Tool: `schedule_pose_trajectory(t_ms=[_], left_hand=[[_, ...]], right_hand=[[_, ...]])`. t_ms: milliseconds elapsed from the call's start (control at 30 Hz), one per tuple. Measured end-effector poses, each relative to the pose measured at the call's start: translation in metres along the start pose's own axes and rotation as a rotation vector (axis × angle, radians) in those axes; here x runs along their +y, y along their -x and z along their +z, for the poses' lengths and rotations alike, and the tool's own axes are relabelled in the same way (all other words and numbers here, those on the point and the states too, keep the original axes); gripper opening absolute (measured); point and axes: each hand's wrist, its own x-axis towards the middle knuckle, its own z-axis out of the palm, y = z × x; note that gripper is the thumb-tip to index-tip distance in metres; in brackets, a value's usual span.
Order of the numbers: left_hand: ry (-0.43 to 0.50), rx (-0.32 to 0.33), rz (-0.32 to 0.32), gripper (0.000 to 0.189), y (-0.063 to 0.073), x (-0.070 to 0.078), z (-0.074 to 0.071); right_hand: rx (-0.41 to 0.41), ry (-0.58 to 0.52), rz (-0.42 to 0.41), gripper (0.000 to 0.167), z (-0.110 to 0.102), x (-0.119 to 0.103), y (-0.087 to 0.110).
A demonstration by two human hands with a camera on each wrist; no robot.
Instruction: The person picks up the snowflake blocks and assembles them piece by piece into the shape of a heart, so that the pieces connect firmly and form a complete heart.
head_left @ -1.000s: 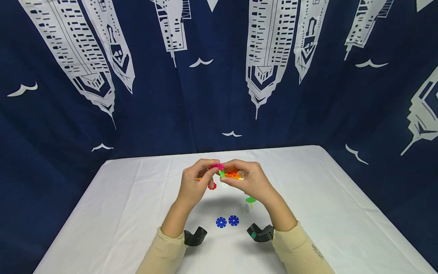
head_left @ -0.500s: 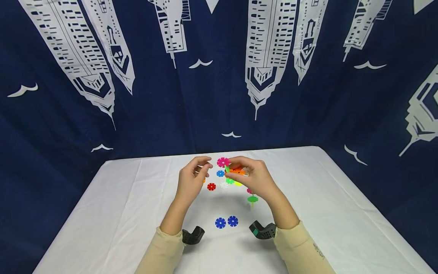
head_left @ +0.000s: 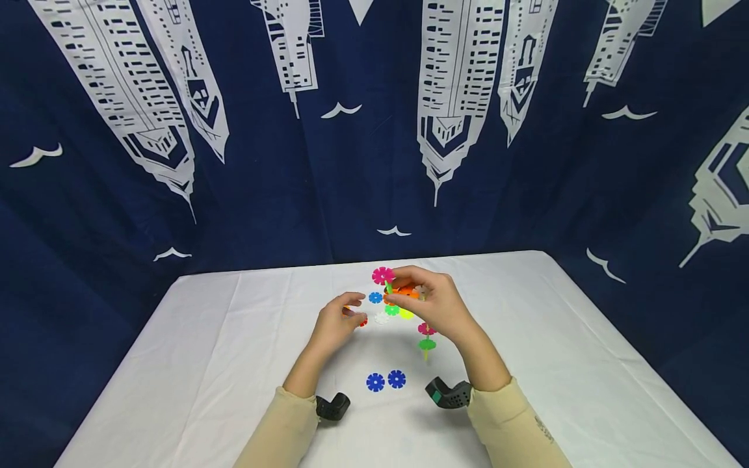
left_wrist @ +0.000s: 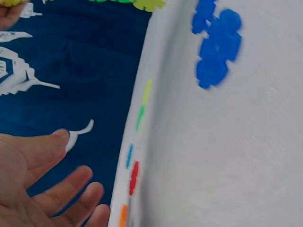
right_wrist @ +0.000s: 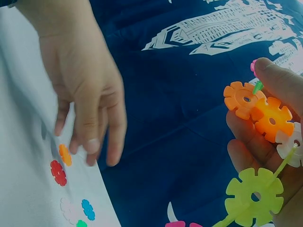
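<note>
My right hand [head_left: 430, 296] holds up a linked chain of notched, flower-shaped plastic discs. A pink disc [head_left: 379, 274] stands at the chain's upper end beside the fingertips. Two orange discs [right_wrist: 279, 131] lie against the fingers in the right wrist view, with a clear disc and a yellow-green disc [right_wrist: 270, 203] after them. Below the hand hang another pink disc [head_left: 424, 329] and a green disc [head_left: 427, 345]. My left hand [head_left: 336, 322] holds nothing; its fingers are loosely bent over the table, near a loose red disc [right_wrist: 58, 176] and an orange disc [right_wrist: 65, 155].
On the white table [head_left: 234, 364] lie more loose discs: light blue [head_left: 376, 298], white [head_left: 381, 318], green [head_left: 392, 311] and yellow [head_left: 406, 314]. Two dark blue discs [head_left: 376, 382] lie closer to me, between the forearms. A dark blue printed curtain [head_left: 363, 175] hangs behind the table.
My left hand has let go of the pink disc at the chain's end, drawn away to the left and lowered toward the loose discs. My right hand has kept the chain raised, shifting slightly right.
</note>
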Motion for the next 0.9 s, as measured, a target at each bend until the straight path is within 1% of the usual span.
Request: schedule_pose_trajectory(t_ms=[133, 200, 300, 467, 567, 633, 733, 900], left_hand=[[-0.051, -0.050, -0.032, 0.042, -0.001, -0.013, 0.007], [-0.068, -0.060, -0.044, 0.043, -0.001, -0.018, 0.009], [-0.114, -0.063, -0.028, 0.045, -0.001, -0.023, 0.011], [-0.237, -0.081, 0.016, 0.047, -0.003, -0.027, 0.013], [-0.297, -0.092, 0.029, 0.045, -0.003, -0.030, 0.015], [-0.330, -0.086, 0.037, 0.044, -0.003, -0.032, 0.016], [-0.373, -0.057, 0.041, 0.042, -0.002, -0.034, 0.019], [-0.410, -0.011, 0.047, 0.033, -0.001, -0.034, 0.021]], right_hand=[[-0.002, 0.008, 0.005, 0.037, 0.000, 0.001, 0.000], [-0.004, 0.011, 0.008, 0.037, 0.000, 0.001, 0.000], [-0.004, 0.012, 0.009, 0.038, 0.000, 0.001, 0.000], [0.001, 0.007, 0.010, 0.038, 0.000, 0.001, 0.000], [-0.002, 0.000, 0.008, 0.038, 0.000, 0.002, 0.000], [-0.005, -0.005, 0.009, 0.038, 0.000, 0.002, 0.000], [-0.008, -0.006, 0.015, 0.037, 0.000, 0.002, 0.000], [-0.010, 0.005, 0.022, 0.037, 0.000, 0.002, 0.001]])
